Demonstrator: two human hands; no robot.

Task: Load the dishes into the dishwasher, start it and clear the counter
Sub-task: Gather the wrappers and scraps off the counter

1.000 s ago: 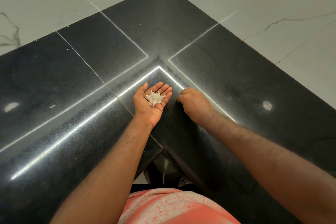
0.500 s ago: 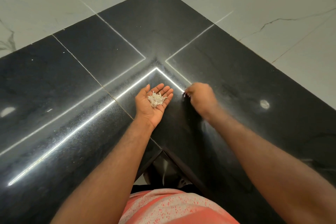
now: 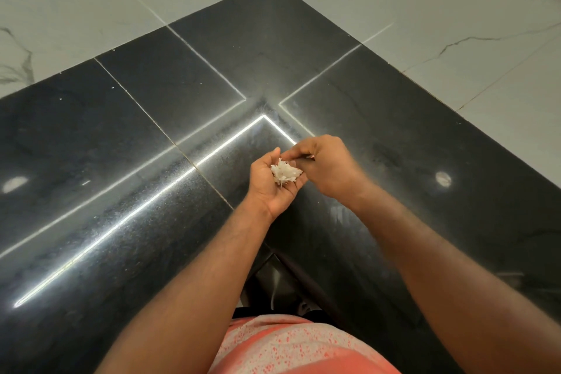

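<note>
The left hand (image 3: 274, 184) is cupped palm up above the black table (image 3: 127, 136), holding a small heap of white scraps (image 3: 285, 174). The right hand (image 3: 326, 165) meets it with fingertips pinched together over the heap, seemingly dropping in another bit. To do this well, keep the cupped palm level and curled, release low over the pile, then check the glossy table for remaining specks.

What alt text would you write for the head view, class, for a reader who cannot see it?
A left hand, cupped palm up, holds a small pile of white scraps above a black counter, while the right hand brings its pinched fingers to the pile. White marble-patterned walls meet behind the counter's corner.
</note>
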